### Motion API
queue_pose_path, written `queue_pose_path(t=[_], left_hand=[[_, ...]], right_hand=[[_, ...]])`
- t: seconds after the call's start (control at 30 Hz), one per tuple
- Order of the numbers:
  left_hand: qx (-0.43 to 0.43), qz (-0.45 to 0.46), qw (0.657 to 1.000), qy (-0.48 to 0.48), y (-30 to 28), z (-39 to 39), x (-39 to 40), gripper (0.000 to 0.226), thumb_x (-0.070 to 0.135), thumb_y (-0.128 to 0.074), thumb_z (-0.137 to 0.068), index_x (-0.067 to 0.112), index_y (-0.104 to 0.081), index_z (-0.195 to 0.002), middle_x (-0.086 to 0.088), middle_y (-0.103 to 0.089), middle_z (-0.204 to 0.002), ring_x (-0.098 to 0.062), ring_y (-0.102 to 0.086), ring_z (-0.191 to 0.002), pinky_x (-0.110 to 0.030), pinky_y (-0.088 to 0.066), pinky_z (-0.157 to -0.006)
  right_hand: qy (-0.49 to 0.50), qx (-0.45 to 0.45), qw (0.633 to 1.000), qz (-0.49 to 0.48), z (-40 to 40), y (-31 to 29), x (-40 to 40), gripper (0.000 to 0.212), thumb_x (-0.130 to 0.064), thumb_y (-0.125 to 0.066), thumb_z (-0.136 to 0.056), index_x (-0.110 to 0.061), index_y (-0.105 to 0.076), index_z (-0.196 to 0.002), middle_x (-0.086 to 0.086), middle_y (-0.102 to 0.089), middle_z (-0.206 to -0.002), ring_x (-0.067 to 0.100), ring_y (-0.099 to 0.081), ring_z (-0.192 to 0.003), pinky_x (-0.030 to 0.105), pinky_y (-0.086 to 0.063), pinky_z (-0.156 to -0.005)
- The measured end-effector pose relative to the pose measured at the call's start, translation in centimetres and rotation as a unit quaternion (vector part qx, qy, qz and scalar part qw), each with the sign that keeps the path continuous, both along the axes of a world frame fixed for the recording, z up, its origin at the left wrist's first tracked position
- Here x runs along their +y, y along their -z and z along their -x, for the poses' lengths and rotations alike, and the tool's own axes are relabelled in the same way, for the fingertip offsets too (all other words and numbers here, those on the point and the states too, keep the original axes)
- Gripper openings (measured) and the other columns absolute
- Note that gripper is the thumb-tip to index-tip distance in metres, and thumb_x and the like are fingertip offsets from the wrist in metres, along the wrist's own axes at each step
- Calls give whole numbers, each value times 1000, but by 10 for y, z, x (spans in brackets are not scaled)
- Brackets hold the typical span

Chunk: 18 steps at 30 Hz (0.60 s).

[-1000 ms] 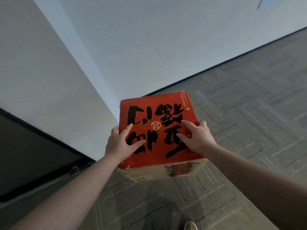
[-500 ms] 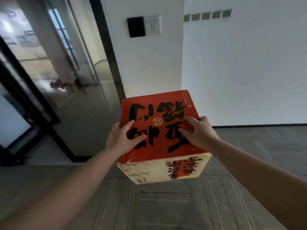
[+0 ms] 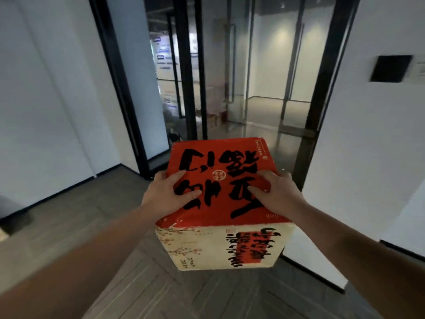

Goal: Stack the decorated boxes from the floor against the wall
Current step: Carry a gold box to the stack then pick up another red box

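1. Head view: a decorated box (image 3: 220, 199), red on top with bold black brush lettering and cream on the near side with blossom print and a red label, is held in the air in front of the person, above the grey floor (image 3: 69, 226). Glass doors (image 3: 230, 77) in black frames stand beyond it, with white wall (image 3: 372, 134) to the right.
2. The left hand (image 3: 167, 196) clasps the box's left edge, thumb and a finger spread flat on the red top, the other fingers hidden round the side. The right hand (image 3: 276, 194) mirrors it at the right edge, fingers splayed over the top.
3. Handling, as a judgement: the box looks like stiff printed cardboard, with slight fraying at the near left corner. Both arms carry it extended without visible strain, so it is probably light to moderate in weight.
4. The printed surface may be smooth and slippery, so gripping the opposite side edges, or better supporting the underside, should be safest; pressing hard on the top could dent it.
5. No stack is visible here.
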<state>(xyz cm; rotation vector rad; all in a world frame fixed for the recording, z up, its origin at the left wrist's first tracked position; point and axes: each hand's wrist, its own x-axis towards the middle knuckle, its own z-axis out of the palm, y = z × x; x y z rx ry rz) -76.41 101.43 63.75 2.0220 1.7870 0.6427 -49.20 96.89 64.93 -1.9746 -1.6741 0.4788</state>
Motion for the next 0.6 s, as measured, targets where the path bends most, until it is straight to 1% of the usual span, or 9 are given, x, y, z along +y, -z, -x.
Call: queue_pose_path(t=[0.07,0.17,0.33,0.4,0.47,0.53,0.6], left_hand=[[-7,0,999,-45,1,40,3,85,73,-60,-69,43,-31,-144,-5,-26,-145,-27,-38,-132,-43,-38,-107],[-4,6,994,-108,8,100,11,85,71,-60,-71,42,-30,-144,-6,-25,-147,-29,-37,-133,-44,-38,-106],[-2,21,978,-208,19,201,40,88,74,-60,-68,43,-30,-144,-6,-27,-145,-31,-40,-129,-46,-43,-103],[3,17,969,-246,21,241,54,87,73,-61,-68,42,-31,-144,-7,-27,-145,-32,-41,-129,-46,-42,-103],[9,26,957,-287,22,280,65,86,72,-61,-69,41,-31,-144,-7,-28,-145,-32,-40,-129,-46,-42,-103],[13,33,944,-329,22,320,72,85,70,-61,-71,41,-31,-144,-8,-28,-145,-32,-39,-130,-44,-42,-104],[16,36,930,-366,20,363,76,84,70,-61,-71,41,-32,-144,-10,-27,-147,-32,-38,-131,-43,-41,-104]], right_hand=[[-43,-7,999,1,38,-1,27,62,-59,-54,-87,-41,-35,-143,8,-33,-134,30,-52,-113,42,-54,-89],[-110,-20,994,-5,98,3,71,61,-59,-54,-87,-41,-36,-143,9,-33,-135,31,-47,-120,45,-50,-95],[-212,-11,977,-6,205,22,152,61,-60,-54,-86,-38,-39,-141,9,-35,-132,30,-47,-120,47,-48,-98],[-251,-2,968,-10,252,27,185,60,-58,-56,-86,-37,-41,-140,9,-36,-130,28,-50,-115,44,-48,-97],[-285,-1,958,-6,301,30,216,59,-57,-57,-87,-35,-42,-140,10,-38,-128,25,-53,-106,39,-49,-94],[-329,-6,944,-14,353,30,244,59,-57,-56,-87,-35,-42,-139,9,-40,-124,20,-51,-97,34,-48,-88],[-369,-9,929,-19,407,30,266,60,-60,-55,-86,-35,-42,-139,9,-42,-123,19,-51,-95,33,-48,-84]])
